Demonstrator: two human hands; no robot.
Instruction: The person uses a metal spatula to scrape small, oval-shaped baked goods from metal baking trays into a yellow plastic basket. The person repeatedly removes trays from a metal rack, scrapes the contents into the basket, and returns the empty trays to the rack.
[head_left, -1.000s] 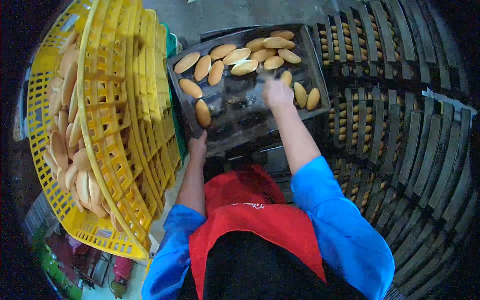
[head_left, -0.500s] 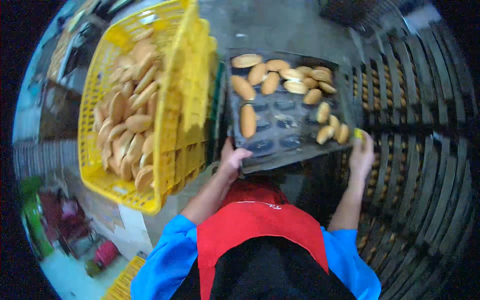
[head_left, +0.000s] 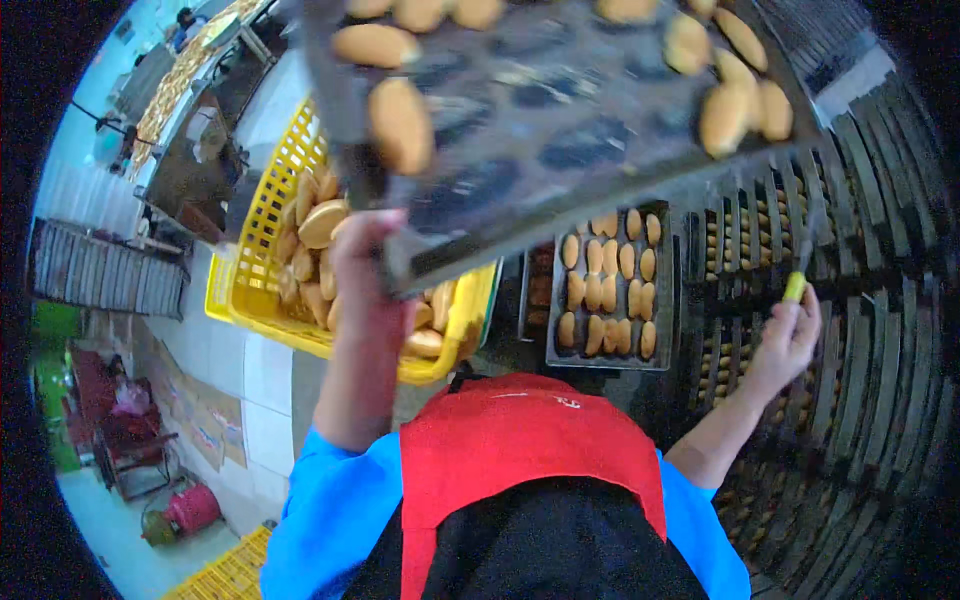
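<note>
The baking tray (head_left: 560, 130) has risen and tilted over the yellow crate (head_left: 250, 290), left hand (head_left: 365, 265) gripping its corner. Right hand (head_left: 790, 335), now off it, clasps a yellow-handled tool (head_left: 795, 285).

The raised baking tray (head_left: 560, 130) is cut off by the top edge.
</note>
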